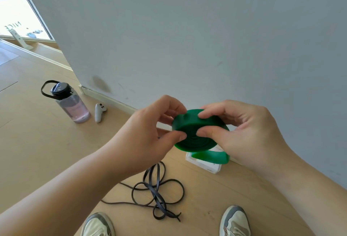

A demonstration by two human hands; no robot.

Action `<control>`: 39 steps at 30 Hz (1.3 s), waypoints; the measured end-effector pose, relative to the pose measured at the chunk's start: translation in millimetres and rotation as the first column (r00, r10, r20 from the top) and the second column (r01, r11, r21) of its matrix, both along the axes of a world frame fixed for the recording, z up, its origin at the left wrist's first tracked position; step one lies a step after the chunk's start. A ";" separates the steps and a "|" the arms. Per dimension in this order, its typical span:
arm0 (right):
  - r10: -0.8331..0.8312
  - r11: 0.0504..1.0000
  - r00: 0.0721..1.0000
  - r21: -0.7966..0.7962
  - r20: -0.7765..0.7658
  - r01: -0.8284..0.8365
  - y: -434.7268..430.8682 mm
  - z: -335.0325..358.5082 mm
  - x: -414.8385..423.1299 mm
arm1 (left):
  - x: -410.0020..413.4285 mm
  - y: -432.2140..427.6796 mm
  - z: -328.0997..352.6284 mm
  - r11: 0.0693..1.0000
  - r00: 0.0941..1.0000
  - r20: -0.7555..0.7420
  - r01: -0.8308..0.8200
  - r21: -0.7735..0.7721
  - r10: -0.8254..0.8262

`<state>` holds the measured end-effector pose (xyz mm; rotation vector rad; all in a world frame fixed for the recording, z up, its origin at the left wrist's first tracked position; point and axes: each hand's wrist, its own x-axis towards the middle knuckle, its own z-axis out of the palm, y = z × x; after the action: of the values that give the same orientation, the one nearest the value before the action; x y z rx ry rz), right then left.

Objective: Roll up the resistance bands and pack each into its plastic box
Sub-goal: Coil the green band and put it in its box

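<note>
Holding green band [195, 141] up in both hands, in the air before the wall [187, 29] and above the floor [37, 151].

Band: wound into a flat spiral coil, with the spiral face towards the camera and tipped slightly down. One loose tail [212, 157] is not wound in. It leaves the coil at lower right and curves back under it, hanging free.

Left hand [150, 134]: grips the coil's left edge. Thumb lies on the near face and fingers curl over the top and far side.

Right hand [244, 132]: grips the coil's right part. Thumb presses the near face close to centre and a fingertip sits on the upper rim. The two thumbs lie near each other on the face but apart. The coil sits between the hands, pinched from both sides.

Box [204, 166]: white, on the floor at the wall's base, directly below the coil. The hanging tail partly hides it. Cannot tell whether the tail touches it.

Black band [157, 192]: lies unrolled in loose tangled loops on the floor, between the box and the shoes [234, 220].

Bottle [71, 102] stands upright on the floor at left. A white controller [99, 112] lies just beside it, near the wall corner. Both are well apart from the hands.
</note>
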<state>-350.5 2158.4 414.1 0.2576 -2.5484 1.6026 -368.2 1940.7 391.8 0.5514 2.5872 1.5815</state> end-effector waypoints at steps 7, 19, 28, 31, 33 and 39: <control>-0.019 0.960 0.999 -0.280 0.040 0.030 1.5 2.9 -3.9 | -0.3 -2.9 -1.9 0.970 0.999 0.002 -0.053 0.238 0.054; 0.007 0.999 0.999 0.032 -0.040 -0.006 2.2 -11.3 -3.8 | 3.4 4.0 -2.4 0.979 0.982 0.090 -0.173 0.106 0.164; -0.048 0.998 0.998 -0.050 -0.036 0.046 -3.8 -6.4 -2.7 | 6.4 6.7 -4.7 0.997 0.999 0.030 -0.030 0.075 0.028; -0.084 0.987 0.996 -0.140 -0.013 0.081 -0.8 -5.2 -4.8 | 3.4 6.1 -4.4 0.962 0.993 0.087 -0.102 0.254 0.082; -0.083 0.984 0.997 -0.160 -0.011 0.080 -0.1 -4.3 -5.0 | 0.7 4.7 -2.6 0.912 0.982 0.160 -0.154 0.380 0.100; -0.089 0.931 0.996 -0.353 0.031 0.094 -4.2 -5.8 -6.5 | 6.4 12.4 -1.3 0.782 0.957 0.287 -0.218 0.584 0.052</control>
<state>-357.0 2154.2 408.3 0.0883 -2.1855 1.9872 -361.8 1953.1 390.5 0.1542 1.9245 2.3737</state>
